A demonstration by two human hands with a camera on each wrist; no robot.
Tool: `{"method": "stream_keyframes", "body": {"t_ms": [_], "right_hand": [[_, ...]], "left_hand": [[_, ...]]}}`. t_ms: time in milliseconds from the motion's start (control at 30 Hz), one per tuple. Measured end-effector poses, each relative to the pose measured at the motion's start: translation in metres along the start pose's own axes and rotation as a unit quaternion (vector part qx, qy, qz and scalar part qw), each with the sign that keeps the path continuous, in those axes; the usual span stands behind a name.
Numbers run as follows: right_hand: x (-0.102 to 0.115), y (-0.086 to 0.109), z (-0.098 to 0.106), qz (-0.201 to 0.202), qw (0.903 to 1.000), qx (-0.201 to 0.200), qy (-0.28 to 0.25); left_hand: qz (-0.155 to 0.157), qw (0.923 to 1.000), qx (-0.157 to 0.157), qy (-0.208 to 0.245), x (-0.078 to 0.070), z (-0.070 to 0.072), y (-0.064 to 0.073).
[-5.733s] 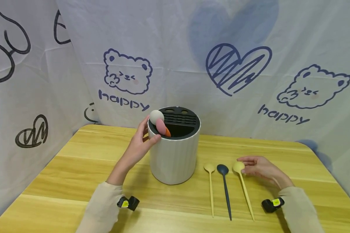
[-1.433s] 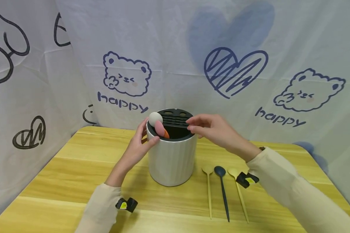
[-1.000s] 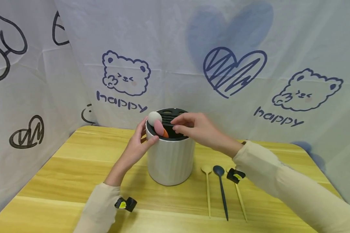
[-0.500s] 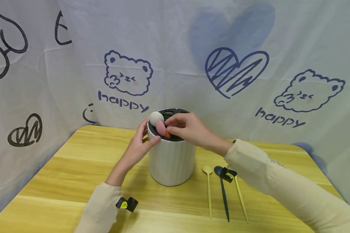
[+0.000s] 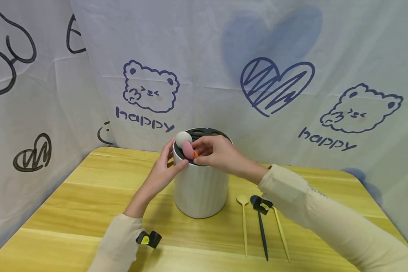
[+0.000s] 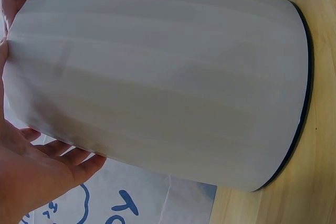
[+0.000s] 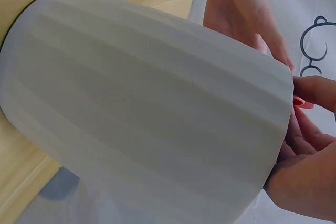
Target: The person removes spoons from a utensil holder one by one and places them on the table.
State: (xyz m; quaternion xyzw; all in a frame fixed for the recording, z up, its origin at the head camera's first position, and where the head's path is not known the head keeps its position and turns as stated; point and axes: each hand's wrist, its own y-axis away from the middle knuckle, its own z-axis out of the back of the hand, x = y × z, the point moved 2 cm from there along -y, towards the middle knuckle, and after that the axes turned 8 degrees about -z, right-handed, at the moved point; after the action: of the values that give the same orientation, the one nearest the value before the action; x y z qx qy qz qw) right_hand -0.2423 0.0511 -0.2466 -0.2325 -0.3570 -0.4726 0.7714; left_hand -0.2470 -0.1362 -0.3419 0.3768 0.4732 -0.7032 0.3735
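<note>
A white ribbed utensil holder (image 5: 198, 192) with a black slotted lid (image 5: 209, 131) stands upright on the table. My left hand (image 5: 161, 170) grips its left side near the top, thumb at the front rim and fingers around the far side. Leaning in the holder's opening are a white round-headed utensil (image 5: 183, 139), a pink spoon (image 5: 187, 150) and an orange spoon (image 5: 195, 155), mostly hidden. Over the opening, my right hand (image 5: 219, 153) pinches the orange spoon between thumb and fingers. In the right wrist view, a bit of orange (image 7: 298, 101) shows between those fingertips.
To the right of the holder lie a yellow spoon (image 5: 244, 223), a dark blue spoon (image 5: 263, 238) and a second yellow spoon (image 5: 281, 234), side by side. The right wrist camera (image 5: 261, 205) overlaps the latter two. A printed cloth (image 5: 207, 102) hangs behind the wooden table (image 5: 88, 196).
My right hand has let go of the rightmost yellow spoon, come up to the holder, and moved left across its opening to take hold of the orange spoon. My left hand has stayed put.
</note>
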Motion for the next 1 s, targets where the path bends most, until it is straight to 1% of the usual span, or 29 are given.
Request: {"method": "stream_keyframes", "body": {"t_ms": [233,367,567,800,1000], "right_hand": [[-0.001,0.001,0.003,0.001,0.9991,-0.022,0.035],[-0.002,0.002,0.004,0.005,0.9988,-0.029,0.038],[-0.006,0.003,0.006,-0.001,0.9990,-0.038,0.024],[-0.006,0.003,0.013,0.019,0.9978,-0.062,-0.016],[-0.004,0.004,0.022,0.001,0.9959,-0.079,-0.042]], "left_hand": [[-0.004,1.0000,0.002,-0.002,0.000,0.000,-0.001],[-0.003,1.0000,0.000,-0.002,0.000,-0.001,-0.001],[0.001,1.0000,0.001,-0.003,0.000,-0.001,0.000],[-0.003,1.0000,-0.002,0.000,0.000,0.000,0.000],[-0.005,1.0000,-0.003,-0.001,0.000,0.000,-0.001]]}}
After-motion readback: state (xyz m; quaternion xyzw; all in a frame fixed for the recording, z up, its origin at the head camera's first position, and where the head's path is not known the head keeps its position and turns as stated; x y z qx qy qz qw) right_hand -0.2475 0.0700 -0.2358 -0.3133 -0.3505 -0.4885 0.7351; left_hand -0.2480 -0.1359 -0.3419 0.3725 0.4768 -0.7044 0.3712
